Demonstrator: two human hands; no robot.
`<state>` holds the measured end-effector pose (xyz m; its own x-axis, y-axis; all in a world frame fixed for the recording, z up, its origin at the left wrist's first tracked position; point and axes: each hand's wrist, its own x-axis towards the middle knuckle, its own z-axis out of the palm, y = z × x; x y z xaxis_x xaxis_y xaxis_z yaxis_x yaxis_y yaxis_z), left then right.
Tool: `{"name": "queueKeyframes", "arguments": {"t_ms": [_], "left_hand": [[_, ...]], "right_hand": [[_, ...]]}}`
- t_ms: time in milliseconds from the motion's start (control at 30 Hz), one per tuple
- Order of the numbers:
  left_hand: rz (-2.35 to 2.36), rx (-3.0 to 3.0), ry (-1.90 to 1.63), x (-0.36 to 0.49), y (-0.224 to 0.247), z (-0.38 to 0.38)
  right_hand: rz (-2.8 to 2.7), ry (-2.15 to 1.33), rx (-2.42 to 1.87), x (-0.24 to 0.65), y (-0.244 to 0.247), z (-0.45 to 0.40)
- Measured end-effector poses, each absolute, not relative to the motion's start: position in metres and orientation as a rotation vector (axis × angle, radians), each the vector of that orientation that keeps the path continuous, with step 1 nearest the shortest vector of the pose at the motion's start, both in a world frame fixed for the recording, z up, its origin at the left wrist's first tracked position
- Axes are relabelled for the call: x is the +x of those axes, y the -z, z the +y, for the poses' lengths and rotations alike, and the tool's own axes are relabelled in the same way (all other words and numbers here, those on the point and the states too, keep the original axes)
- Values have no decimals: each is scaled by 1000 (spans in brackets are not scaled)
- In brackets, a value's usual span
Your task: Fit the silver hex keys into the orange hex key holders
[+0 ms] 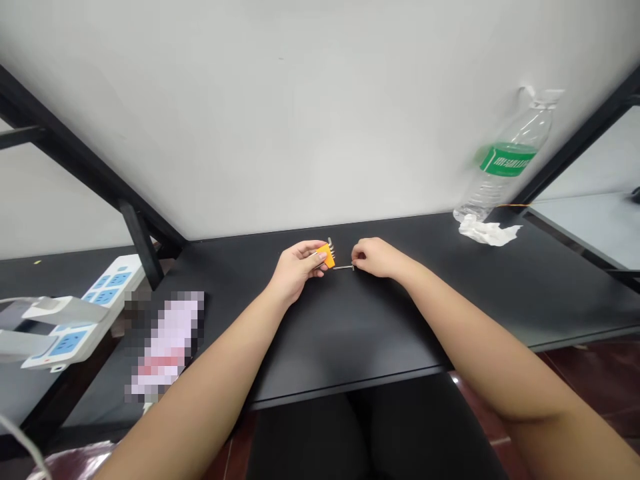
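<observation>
Gripping an orange holder (328, 256) between closed thumb and fingers, the left hand (294, 268) presents its bent metal keys (331, 247) toward the right hand (374, 257). Between the 2 hands, 1 L-shaped key (343, 268) lies just beside the holder. The right fingers are curled nearly shut at its bent end; whether they pinch it, I cannot tell. Handling this slim key calls for a precise fingertip grip and a steady holder.

A pixelated patch hides the pink item (167, 343) on the left; the bottle's label (507, 160) is blurred, its lettering unclear.
</observation>
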<state>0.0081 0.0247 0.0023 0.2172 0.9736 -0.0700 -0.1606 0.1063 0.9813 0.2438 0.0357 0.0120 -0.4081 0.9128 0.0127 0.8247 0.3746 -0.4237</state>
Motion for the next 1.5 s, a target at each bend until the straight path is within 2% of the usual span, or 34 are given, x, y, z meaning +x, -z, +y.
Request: {"name": "queueKeyframes", "arguments": {"t_ms": [200,467,533,667,767,1500], "left_hand": [[966,1103,-1074,8,-3,25],[942,1105,-1082,7,-1,26],[928,1098,-1092,7,-2,26],[909,1076,-1108,6,-3,27],[906,1062,-1122,6,-4,27],[878,1063,-1159,5,0,29]], "right_hand": [[-2363,-589,-1645,240,-18,33],[-2416,-655,-2087,244,-36,27],[-2431,-615,-1932,246,-35,27],[-2394,-594,-1290,248,-29,26],[-2333,-543,-1059,245,-28,24],[-2204,-508,-950,242,-35,18]]}}
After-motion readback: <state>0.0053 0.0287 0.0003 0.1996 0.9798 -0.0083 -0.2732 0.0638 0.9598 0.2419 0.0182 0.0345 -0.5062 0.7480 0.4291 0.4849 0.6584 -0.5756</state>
